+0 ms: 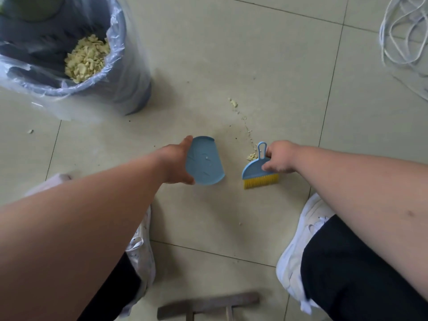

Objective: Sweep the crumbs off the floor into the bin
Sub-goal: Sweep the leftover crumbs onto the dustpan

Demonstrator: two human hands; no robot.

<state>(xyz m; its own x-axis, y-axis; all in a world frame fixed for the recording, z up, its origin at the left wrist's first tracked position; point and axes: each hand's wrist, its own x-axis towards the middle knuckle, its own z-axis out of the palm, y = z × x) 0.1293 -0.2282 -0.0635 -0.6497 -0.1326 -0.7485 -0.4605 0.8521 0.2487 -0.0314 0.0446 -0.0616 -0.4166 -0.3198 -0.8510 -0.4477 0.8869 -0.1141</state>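
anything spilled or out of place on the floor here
Yes: a thin trail of yellow crumbs still lies on the tiles beyond the brush, and one stray crumb sits left of the bin.

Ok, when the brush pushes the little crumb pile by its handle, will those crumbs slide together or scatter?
The crumb pile will probably scatter somewhat: the bits look small, loose and dry, and a thin trail already runs across the smooth floor tile. They are likely very light, so short strokes of the brush in the right hand toward the dustpan should suit.
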